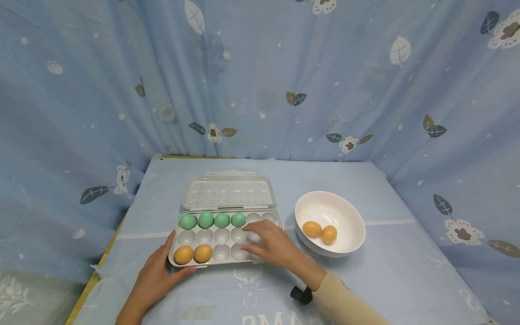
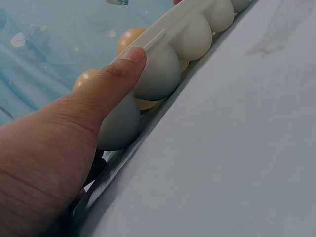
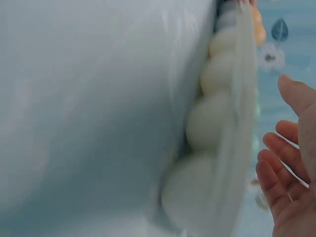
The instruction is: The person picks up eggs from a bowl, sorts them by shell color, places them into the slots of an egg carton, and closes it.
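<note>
A pale plastic egg tray (image 1: 221,266) lies on the table with its clear lid (image 1: 229,192) folded back. Several green eggs (image 1: 206,220) fill part of the far row, and two orange eggs (image 1: 203,253) sit at the left of the near row. My left hand (image 1: 152,275) grips the tray's near left corner; in the left wrist view the thumb (image 2: 118,74) lies over the rim. Above the tray's right half hovers my right hand (image 1: 270,243), fingers loosely bent and nothing in them. The right wrist view also shows this hand (image 3: 291,168) holding nothing.
To the right of the tray stands a white bowl (image 1: 345,216) with two orange eggs (image 1: 312,229) in it. A small black object (image 1: 301,295) is by the right wrist. Patterned blue cloth (image 1: 260,90) hangs behind and at both sides.
</note>
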`<action>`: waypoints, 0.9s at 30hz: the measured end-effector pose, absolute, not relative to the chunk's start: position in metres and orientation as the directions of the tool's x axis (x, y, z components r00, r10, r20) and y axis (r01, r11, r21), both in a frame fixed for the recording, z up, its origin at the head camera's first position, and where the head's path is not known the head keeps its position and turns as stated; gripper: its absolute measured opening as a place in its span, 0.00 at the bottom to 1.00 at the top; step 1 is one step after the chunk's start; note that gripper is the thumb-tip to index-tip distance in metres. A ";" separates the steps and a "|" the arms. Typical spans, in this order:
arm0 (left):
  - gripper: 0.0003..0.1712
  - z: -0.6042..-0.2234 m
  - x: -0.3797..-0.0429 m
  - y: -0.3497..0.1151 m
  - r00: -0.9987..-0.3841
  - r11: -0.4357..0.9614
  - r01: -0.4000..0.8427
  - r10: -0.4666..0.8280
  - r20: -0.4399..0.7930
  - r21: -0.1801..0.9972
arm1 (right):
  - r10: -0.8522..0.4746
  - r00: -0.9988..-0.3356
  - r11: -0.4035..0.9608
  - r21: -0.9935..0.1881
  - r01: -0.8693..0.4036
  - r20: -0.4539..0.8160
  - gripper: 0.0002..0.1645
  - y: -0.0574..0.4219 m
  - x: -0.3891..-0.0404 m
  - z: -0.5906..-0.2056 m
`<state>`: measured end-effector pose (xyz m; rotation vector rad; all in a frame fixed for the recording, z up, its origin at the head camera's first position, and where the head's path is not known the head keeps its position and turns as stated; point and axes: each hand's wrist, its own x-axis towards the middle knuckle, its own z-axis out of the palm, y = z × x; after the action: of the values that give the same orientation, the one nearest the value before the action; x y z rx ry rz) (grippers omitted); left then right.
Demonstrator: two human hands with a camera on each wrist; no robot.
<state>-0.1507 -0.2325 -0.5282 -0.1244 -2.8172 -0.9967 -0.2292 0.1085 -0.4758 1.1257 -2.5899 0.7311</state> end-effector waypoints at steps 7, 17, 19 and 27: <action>0.70 -0.528 -0.149 -0.233 -0.989 0.778 0.108 0.023 0.144 0.618 | -0.508 -0.748 0.662 -0.362 -0.656 0.426 0.26 0.161 -0.239 -0.459; 0.70 -0.528 -0.152 -0.236 -0.989 0.773 0.109 0.023 0.143 0.626 | -0.415 -0.822 0.730 -0.398 -0.556 0.389 0.23 0.214 -0.242 -0.456; 0.71 -0.528 -0.153 -0.237 -0.990 0.771 0.105 0.020 0.141 0.628 | -0.409 -0.832 0.725 -0.421 -0.545 0.374 0.24 0.220 -0.242 -0.453; 0.72 -0.527 -0.152 -0.237 -0.995 0.773 0.076 0.018 0.097 0.629 | -0.431 -0.863 0.753 -0.421 -0.505 0.264 0.16 0.241 -0.238 -0.452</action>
<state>-0.1523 -0.2366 -0.5272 -0.0762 -2.8771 -1.0266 -0.2378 0.2415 -0.4519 0.7522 -2.7989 0.7371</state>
